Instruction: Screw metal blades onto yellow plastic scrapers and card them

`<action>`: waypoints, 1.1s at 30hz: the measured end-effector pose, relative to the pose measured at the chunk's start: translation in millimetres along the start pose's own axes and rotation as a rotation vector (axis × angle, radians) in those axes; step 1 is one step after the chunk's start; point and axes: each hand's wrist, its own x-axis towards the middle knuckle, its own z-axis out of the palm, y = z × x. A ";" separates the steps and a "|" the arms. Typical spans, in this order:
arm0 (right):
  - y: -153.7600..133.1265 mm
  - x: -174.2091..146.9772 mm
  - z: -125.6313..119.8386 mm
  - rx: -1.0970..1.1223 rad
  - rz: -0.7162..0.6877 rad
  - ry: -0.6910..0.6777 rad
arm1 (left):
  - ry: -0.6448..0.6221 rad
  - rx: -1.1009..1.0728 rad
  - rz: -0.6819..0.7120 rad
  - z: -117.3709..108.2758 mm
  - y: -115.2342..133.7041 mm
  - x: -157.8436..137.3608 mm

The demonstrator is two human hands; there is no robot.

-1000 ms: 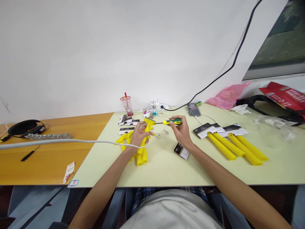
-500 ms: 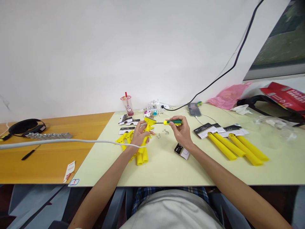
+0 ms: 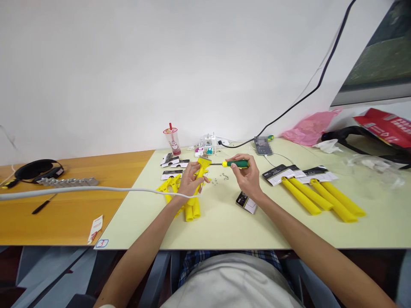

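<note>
My left hand [image 3: 190, 179] is closed around a yellow scraper [image 3: 203, 166], its wide head tilted up. In my right hand [image 3: 248, 179] is a screwdriver [image 3: 237, 164] with a green and yellow handle, held level. The screwdriver's tip meets the scraper's head; the exact contact is too small to make out. Small metal screws or nuts [image 3: 224, 176] lie scattered on the table between my hands. Beneath and beside my left hand are more yellow scraper parts [image 3: 192, 211]. A small black-and-white packet [image 3: 246, 202] lies below my right hand.
Yellow tubular handles [image 3: 302, 196] with black-and-white packets [image 3: 278, 174] lie to the right. A drink cup [image 3: 174, 142], a power strip [image 3: 208, 141] and a phone [image 3: 263, 146] stand or lie near the wall. A white cable [image 3: 128, 189] crosses the view at left, over my left forearm.
The view has shifted slightly. The scraper's head has turned a little in my left hand, and the screwdriver's handle has rotated in my right fingers while its tip stays at the head.
</note>
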 end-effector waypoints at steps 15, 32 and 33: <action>-2.8 2.8 3.4 0.041 0.064 0.050 | 0.027 0.004 0.020 1.8 -2.0 0.1; -7.0 -0.5 1.9 0.018 -0.051 -0.022 | -0.009 0.036 0.016 5.0 8.2 -4.6; -6.9 -0.2 2.0 0.020 -0.053 -0.019 | -0.014 0.036 0.020 4.5 7.8 -4.5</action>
